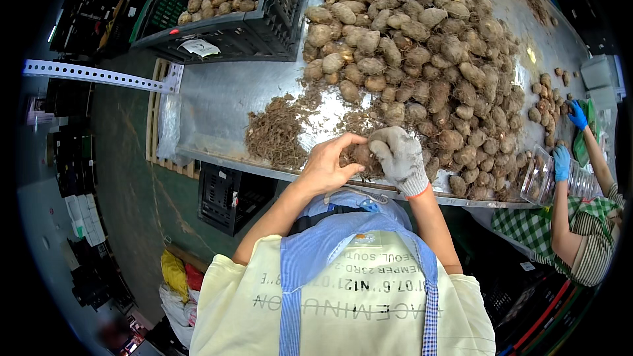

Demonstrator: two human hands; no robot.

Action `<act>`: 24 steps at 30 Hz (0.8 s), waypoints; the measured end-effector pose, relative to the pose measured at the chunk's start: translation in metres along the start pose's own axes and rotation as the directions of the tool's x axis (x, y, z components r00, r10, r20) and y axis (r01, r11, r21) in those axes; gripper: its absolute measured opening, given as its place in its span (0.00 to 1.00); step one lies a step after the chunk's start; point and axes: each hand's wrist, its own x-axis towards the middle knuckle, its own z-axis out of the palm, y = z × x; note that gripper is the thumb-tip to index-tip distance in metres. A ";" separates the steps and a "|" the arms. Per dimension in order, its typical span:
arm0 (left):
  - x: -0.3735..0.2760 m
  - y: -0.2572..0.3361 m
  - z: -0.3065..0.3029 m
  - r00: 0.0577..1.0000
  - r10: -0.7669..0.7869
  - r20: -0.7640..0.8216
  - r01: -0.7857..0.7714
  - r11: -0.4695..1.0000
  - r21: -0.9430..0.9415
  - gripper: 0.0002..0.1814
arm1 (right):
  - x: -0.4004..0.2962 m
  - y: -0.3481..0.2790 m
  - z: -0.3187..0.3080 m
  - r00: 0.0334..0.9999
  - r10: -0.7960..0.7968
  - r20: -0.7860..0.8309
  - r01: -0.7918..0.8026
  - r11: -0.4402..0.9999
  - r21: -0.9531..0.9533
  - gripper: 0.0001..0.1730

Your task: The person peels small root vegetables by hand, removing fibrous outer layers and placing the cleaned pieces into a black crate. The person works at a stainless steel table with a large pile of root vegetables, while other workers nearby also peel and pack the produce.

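Note:
My bare left hand (330,162) curls thumb and fingers around a hairy brown taro corm (357,157) at the near edge of the metal table (217,109). My right hand (399,157), in a grey knitted glove with an orange-trimmed cuff, is closed against the corm's right side; whether it grips the corm or loose fibres cannot be told. Beyond my hands lies a large heap of taro corms (420,49), many with root hairs. A pile of brown root fibres (277,133) lies to the left of my hands.
A black plastic crate (222,34) with cleaner corms stands at the table's back left. Another crate (217,202) is on the floor below. At right, a co-worker in blue gloves (562,162) works beside clear plastic containers (539,178) and a small group of corms (546,104).

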 end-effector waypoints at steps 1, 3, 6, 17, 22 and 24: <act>0.001 -0.001 0.000 1.000 0.001 0.023 -0.001 1.000 -0.025 0.26 | -0.001 0.005 0.003 0.999 0.043 -0.010 -0.043 0.999 -0.005 0.08; 0.001 0.005 -0.002 0.999 0.021 0.046 -0.017 0.997 -0.074 0.27 | -0.001 0.015 0.003 0.985 0.145 -0.089 -0.137 0.987 0.087 0.10; 0.003 0.002 -0.002 0.998 -0.010 0.068 0.025 0.976 -0.217 0.28 | 0.000 0.011 -0.007 0.983 0.159 -0.093 -0.141 0.975 0.173 0.14; 0.001 0.002 0.000 0.990 -0.139 -0.001 0.139 0.989 -0.049 0.26 | -0.004 -0.007 -0.010 0.995 -0.059 0.084 0.042 0.980 0.195 0.16; 0.000 -0.005 0.012 0.988 0.069 -0.138 -0.055 0.993 0.101 0.27 | 0.002 -0.013 -0.001 0.999 -0.015 0.039 0.010 0.993 0.117 0.10; 0.003 -0.009 0.012 0.977 0.147 -0.156 -0.131 0.985 0.111 0.26 | 0.002 -0.008 0.005 0.997 0.075 -0.004 -0.073 0.981 0.180 0.10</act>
